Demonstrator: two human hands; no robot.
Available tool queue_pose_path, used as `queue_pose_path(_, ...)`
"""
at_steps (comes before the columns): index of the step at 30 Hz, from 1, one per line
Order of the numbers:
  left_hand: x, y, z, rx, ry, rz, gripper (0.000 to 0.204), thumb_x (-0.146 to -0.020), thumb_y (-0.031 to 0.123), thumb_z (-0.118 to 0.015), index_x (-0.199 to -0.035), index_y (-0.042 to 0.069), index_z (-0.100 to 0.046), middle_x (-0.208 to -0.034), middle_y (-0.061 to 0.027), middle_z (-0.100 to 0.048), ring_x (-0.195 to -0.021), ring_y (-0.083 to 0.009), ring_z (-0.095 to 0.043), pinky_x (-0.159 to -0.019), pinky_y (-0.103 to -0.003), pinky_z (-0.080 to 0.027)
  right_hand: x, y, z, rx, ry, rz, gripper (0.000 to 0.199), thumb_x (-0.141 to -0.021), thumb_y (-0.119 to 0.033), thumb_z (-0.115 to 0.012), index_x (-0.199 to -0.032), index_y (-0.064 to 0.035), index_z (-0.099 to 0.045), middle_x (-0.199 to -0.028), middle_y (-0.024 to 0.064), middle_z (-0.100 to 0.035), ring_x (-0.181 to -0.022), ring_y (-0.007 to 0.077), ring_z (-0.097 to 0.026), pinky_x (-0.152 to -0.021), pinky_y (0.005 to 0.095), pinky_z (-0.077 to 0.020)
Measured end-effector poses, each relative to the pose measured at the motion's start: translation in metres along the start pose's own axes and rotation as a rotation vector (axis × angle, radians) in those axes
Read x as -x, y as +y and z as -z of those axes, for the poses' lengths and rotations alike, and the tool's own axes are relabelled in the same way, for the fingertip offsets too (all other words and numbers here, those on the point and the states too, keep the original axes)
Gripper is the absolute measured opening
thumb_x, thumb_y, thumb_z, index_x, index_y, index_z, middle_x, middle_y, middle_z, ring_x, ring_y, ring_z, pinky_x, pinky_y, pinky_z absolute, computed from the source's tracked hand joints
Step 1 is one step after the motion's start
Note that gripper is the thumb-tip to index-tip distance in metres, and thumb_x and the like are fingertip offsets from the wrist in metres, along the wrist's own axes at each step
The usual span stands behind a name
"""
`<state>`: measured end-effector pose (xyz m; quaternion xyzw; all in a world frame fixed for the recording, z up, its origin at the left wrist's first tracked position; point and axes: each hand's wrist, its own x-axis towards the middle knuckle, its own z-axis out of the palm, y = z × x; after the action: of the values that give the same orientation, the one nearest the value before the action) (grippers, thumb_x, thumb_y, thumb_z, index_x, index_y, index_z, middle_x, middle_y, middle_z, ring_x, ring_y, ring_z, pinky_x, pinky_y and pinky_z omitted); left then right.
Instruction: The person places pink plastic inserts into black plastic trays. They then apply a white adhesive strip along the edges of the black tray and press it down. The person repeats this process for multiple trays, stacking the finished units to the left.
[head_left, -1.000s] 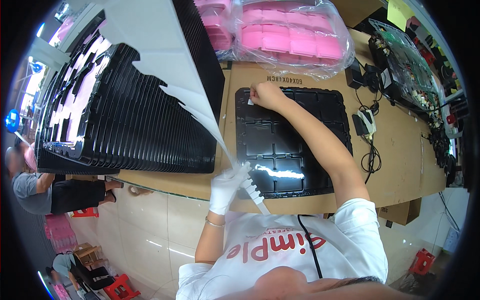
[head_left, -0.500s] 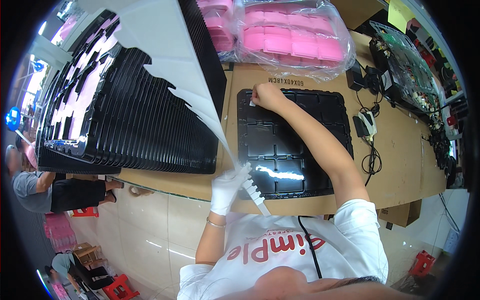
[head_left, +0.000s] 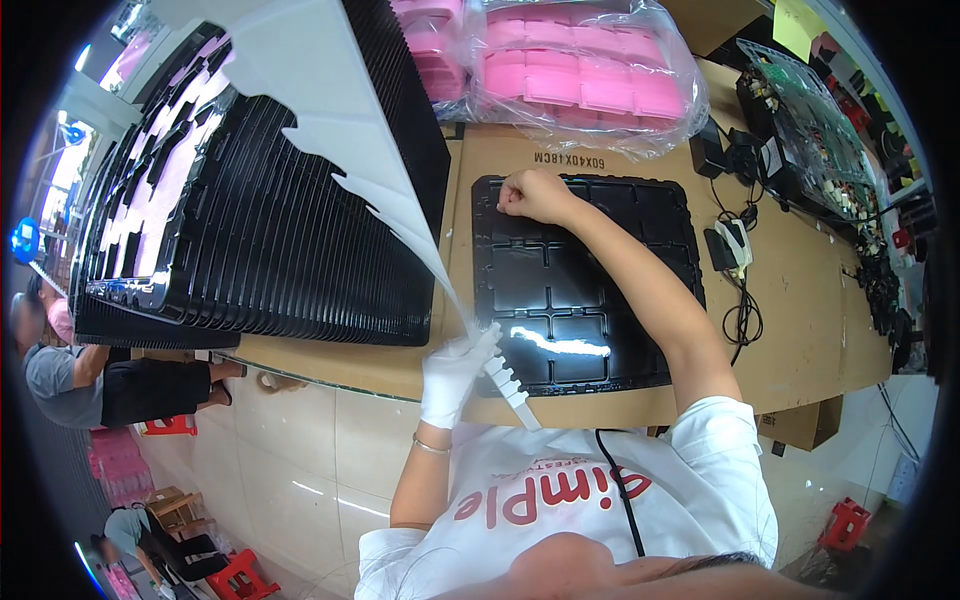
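Observation:
A long white strip point(head_left: 345, 115) with a jagged, notched edge rises from my left hand point(head_left: 460, 375) up past the tray stack. That hand wears a white glove, and its fingers are closed on the strip; a short notched end point(head_left: 512, 392) sticks out below them. My bare right hand point(head_left: 535, 196) is closed at the far left corner of a black plastic tray point(head_left: 575, 265). Its fingertips press down there, and whatever they may hold is hidden. The tray lies flat before me, split into several shallow compartments.
At the left stands a long row of nested black trays point(head_left: 290, 220). Clear bags of pink parts point(head_left: 580, 70) lie at the back. Cables, adapters point(head_left: 730, 245) and circuit boards point(head_left: 800, 90) are at the right. Cardboard point(head_left: 790, 320) covers the table. Two people sit beyond the left edge.
My right hand has turned slightly and settled lower at the tray corner. A small white piece seen under its fingers before is now hidden. My left hand stays on the strip.

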<state>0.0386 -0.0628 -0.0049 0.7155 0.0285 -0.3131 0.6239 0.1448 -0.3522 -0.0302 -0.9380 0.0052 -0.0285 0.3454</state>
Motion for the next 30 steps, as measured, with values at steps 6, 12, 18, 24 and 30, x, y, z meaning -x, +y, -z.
queue_pose_path(6,-0.004,-0.006,0.000,0.032,0.019,0.014,0.023,-0.088,0.018,-0.075,-0.097,-0.002,-0.073,-0.086,-0.0042,-0.071,-0.070,-0.0053,-0.063,-0.061,-0.019,-0.046,0.019,0.014,0.009,-0.925,0.185,-0.109,0.006,-0.086,-0.006,-0.065,-0.088,0.0001,-0.066,-0.103,0.0135,-0.068,-0.091,0.0164,-0.065,-0.082,0.0306,-0.0521)
queue_pose_path(12,0.005,0.007,-0.010,0.196,0.109,-0.119,0.028,-0.092,0.014,-0.069,-0.113,-0.005,-0.068,-0.097,-0.0087,-0.072,-0.065,-0.0052,-0.058,-0.058,-0.019,-0.045,0.122,-0.026,-0.004,-1.720,-0.110,-0.253,0.016,-0.095,-0.013,-0.056,-0.096,0.0012,-0.063,-0.096,0.0128,-0.066,-0.089,0.0178,-0.063,-0.082,0.0275,-0.0519)
queue_pose_path(18,0.002,0.023,-0.018,0.157,0.159,-0.105,0.026,-0.094,0.018,-0.067,-0.110,-0.002,-0.071,-0.082,-0.0041,-0.071,-0.053,-0.0001,-0.046,-0.046,-0.016,-0.032,0.215,-0.101,-0.044,-0.776,-0.080,-0.310,0.018,-0.084,-0.015,-0.077,-0.097,-0.0048,-0.070,-0.087,-0.0010,-0.068,-0.059,0.0012,-0.039,-0.053,0.0205,-0.0333)
queue_pose_path(24,-0.003,0.016,-0.021,0.180,0.180,-0.129,0.025,-0.094,0.021,-0.068,-0.105,-0.002,-0.072,-0.076,-0.0023,-0.068,-0.051,-0.0009,-0.047,-0.046,-0.016,-0.031,0.228,-0.119,-0.058,-0.592,0.150,-0.351,0.014,-0.080,-0.010,-0.077,-0.092,-0.0056,-0.070,-0.079,0.0010,-0.066,-0.055,0.0043,-0.040,-0.050,0.0217,-0.0338)
queue_pose_path(30,-0.005,0.015,-0.020,0.190,0.204,-0.120,0.025,-0.094,0.021,-0.068,-0.102,-0.002,-0.072,-0.072,0.0000,-0.064,-0.053,-0.0015,-0.046,-0.048,-0.018,-0.032,0.229,-0.106,-0.069,-0.177,0.485,0.136,0.015,-0.077,-0.003,-0.074,-0.091,-0.0074,-0.071,-0.088,0.0038,-0.063,-0.059,0.0130,-0.055,-0.053,0.0261,-0.0450)
